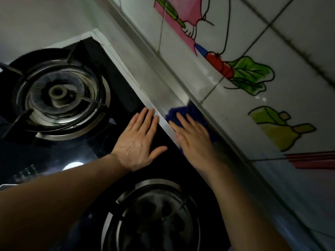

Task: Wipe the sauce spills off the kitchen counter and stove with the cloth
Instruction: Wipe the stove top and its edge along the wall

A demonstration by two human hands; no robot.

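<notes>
Steel counter strip [154, 84] runs behind the black glass stove [126, 98]. Right hand [194, 136], fingers spread, presses the blue cloth [178, 110] flat; left hand [137, 140] rests splayed. Cloth may snag the raised stove edge and bunch up.

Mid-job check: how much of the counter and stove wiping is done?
No sauce shows on the black glass stove top. In hand: the right hand presses the blue cloth flat on the steel counter strip by the wall; the left hand rests on the glass. The dim burners can't be judged.
</notes>
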